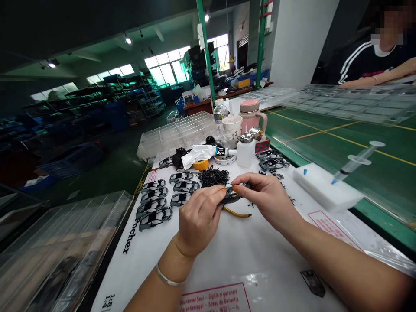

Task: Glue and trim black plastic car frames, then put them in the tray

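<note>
Head view: small dark part (231,195) held between both hands above white sheet (260,260), just before pile of black pieces (212,176). Left hand (199,219) fingers pinched on its left end; right hand (268,197) fingertips closed on right end.

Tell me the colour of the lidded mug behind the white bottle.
The mug is pink; head view.

left hand (198,219) curled in pinch grip, right hand (268,197) fingertips meeting it
</note>
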A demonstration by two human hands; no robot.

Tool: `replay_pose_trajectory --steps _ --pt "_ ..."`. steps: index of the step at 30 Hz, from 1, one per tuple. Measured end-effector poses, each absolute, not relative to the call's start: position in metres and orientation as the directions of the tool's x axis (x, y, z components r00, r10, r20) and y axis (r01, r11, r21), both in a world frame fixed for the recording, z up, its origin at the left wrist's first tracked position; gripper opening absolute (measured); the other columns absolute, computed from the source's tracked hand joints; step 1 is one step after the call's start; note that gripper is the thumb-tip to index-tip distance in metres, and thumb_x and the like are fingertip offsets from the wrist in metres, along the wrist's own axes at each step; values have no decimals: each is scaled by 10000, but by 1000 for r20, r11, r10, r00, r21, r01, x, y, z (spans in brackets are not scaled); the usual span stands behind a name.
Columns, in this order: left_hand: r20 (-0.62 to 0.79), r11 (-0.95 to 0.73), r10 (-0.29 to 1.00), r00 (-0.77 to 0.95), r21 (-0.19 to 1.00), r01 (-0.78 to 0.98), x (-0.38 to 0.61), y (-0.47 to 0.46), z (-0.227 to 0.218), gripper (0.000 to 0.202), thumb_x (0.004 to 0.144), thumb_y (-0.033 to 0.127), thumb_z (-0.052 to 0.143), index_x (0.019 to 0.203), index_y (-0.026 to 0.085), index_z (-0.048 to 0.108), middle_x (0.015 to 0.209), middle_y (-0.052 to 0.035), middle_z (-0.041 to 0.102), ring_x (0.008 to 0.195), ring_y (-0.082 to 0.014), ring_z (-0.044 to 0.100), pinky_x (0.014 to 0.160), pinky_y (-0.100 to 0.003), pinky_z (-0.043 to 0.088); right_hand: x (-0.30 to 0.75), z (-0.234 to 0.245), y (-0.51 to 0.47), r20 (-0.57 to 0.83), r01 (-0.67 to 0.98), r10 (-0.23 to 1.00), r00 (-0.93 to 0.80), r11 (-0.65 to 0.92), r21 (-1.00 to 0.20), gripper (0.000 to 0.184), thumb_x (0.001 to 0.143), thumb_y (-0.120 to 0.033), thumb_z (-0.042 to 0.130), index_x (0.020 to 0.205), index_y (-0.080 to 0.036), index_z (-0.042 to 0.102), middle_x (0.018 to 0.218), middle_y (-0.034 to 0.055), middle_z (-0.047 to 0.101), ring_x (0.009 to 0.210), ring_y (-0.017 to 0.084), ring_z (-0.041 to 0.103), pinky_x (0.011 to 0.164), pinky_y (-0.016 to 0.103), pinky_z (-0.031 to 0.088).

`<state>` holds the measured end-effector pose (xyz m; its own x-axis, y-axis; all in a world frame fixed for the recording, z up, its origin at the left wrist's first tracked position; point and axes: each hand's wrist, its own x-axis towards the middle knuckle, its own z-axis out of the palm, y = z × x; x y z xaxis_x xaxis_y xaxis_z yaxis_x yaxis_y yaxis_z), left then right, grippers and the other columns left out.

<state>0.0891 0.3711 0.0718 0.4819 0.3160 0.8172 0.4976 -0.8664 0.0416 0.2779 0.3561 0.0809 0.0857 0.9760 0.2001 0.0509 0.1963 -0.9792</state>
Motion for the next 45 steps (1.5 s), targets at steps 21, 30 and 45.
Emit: replay_pose_trajectory --steps 21,30,45 --pt "818 -857 303 488 9 516 85 375 71 412 774 -38 652 1137 143 581 1133 -88 694 1080 -167 654 961 -279 541 278 80 358 4 -293 999 -53 -12 -956 290 679 -290 768 955 -202 761 937 45 725 858 161 626 766 274 444" --pt "736 -773 625 261 535 341 79 377 68 391 751 74 753 1086 200 596 1149 -67 682 1010 -183 679 735 -245 594 300 82 369 20 -160 1000 -10 18 -987 305 789 -443 703 997 -225 748 1017 59 718 1009 194 609 787 275 418" --pt "569 -680 686 453 723 122 83 372 71 358 741 111 783 1050 208 630 1109 -73 688 1045 -207 663 780 -283 602 290 77 367 -129 -200 846 -517 -266 -943 203 636 -274 790 747 -104 773 667 41 685 589 87 541 592 207 394"
